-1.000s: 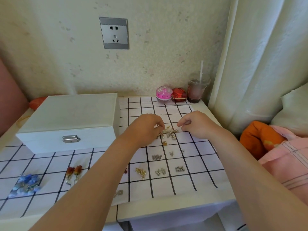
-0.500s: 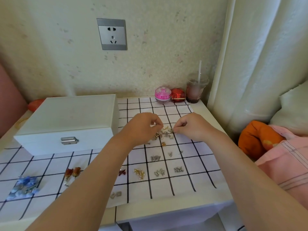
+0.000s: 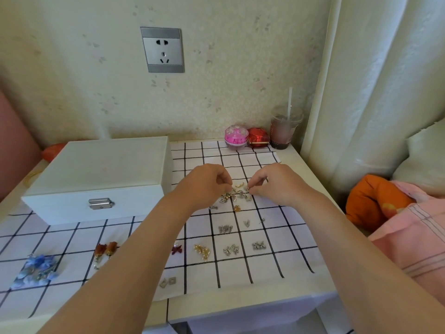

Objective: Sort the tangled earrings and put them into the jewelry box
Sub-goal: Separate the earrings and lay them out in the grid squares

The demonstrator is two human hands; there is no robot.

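Note:
A tangled pile of small gold and silver earrings (image 3: 237,196) lies on the checked cloth (image 3: 284,239) right of the closed white jewelry box (image 3: 96,174). My left hand (image 3: 207,184) is at the pile's left edge, its curled fingertips pinching an earring there. My right hand (image 3: 274,183) is at the right edge and pinches a small silver piece. A gold earring (image 3: 238,185) shows between the two hands. Sorted pairs lie nearer me: silver pairs (image 3: 225,229), a gold pair (image 3: 201,251), red-orange drops (image 3: 106,249) and blue flower earrings (image 3: 36,268).
A pink round case (image 3: 236,137), a red case (image 3: 258,137) and a plastic cup with a straw (image 3: 284,131) stand at the back by the wall. A curtain and bedding lie to the right. The table's front edge runs just past the cloth.
Both hands have drawn closer together over the pile, the right one sliding left. The fingertips now meet at the tangle. The box and sorted pairs have not moved.

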